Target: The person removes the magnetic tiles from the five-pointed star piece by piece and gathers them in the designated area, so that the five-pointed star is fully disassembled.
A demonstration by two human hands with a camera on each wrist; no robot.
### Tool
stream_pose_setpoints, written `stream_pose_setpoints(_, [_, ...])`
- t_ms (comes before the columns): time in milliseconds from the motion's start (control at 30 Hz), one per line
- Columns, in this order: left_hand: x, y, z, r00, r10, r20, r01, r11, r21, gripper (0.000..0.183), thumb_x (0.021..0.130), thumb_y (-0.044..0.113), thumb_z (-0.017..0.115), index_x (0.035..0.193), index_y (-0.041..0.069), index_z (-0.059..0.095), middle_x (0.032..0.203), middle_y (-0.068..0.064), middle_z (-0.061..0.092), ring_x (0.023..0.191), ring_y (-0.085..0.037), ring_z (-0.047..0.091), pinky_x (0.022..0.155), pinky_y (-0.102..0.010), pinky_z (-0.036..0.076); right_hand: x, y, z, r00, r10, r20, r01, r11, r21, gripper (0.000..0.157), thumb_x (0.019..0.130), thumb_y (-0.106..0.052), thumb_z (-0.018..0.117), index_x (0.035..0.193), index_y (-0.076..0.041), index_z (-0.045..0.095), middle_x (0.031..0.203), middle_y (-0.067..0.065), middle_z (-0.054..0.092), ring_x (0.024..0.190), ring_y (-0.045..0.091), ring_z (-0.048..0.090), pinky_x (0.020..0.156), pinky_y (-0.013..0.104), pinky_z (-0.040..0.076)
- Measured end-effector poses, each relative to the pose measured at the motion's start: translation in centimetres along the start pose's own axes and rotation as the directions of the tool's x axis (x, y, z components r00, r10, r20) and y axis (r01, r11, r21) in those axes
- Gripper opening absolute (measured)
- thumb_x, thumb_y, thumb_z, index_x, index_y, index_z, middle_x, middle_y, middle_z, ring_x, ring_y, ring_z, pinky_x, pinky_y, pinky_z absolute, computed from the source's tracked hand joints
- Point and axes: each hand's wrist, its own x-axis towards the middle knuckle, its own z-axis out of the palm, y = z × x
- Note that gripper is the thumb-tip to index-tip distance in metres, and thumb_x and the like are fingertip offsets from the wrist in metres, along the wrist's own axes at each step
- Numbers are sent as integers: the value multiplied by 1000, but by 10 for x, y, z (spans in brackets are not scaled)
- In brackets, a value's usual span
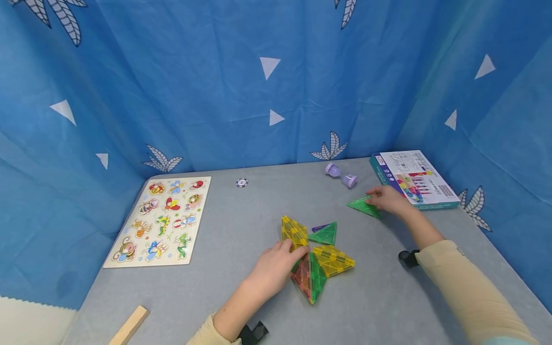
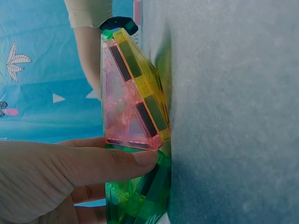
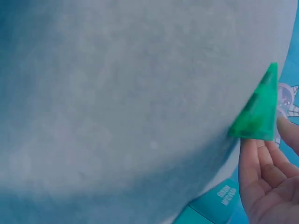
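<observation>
Grey worktop (image 1: 241, 297); wooden insect puzzle board (image 1: 153, 219) at left; teal-edged box (image 1: 416, 177) at far right. Between them, clustered translucent magnetic tiles (image 1: 317, 273), pinched at a green piece (image 2: 135, 203) by the left hand (image 1: 272, 268). Beside the box, pinched in the right hand (image 1: 388, 199), green triangular tile (image 1: 362, 206).

In the head view, the green triangle (image 1: 361, 205) right of centre looks made of glossy, see-through plastic. The tabletop (image 1: 241, 215) is matt, slightly rough. The curtain (image 1: 207, 86) across the top is creased cloth; the block (image 1: 128, 327) at lower left, smooth wood.
</observation>
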Motion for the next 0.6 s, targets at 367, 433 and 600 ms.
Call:
stream_pose_setpoints(367, [0,0,1,1000,-5,10,5,1000,-6,57,82,8,71,131,30,52,98,-3,53,75,-15,49,50,-26,38,-14,-23,-10,993,-108,-41,103,990,-101,41,93,-19,55,125,6,51,112,21,59,99,31,55,84,46,47])
stream_pose_setpoints(433, [1,0,2,1000,-4,10,4,1000,-1,57,82,8,71,131,30,52,98,-3,53,75,-15,49,50,-26,38,-17,-32,-9,991,-127,-31,123,986,-109,42,93,-19,54,126,6,51,113,22,59,101,32,55,85,47,46])
stream_pose_setpoints(600, [1,1,2,1000,1,11,-1,1000,14,58,81,8,72,131,30,51,98,-3,53,75,-15,49,50,-25,38,-19,-51,1,979,-203,17,203,970,-137,47,92,-24,59,128,4,51,119,23,57,106,34,55,87,47,47])
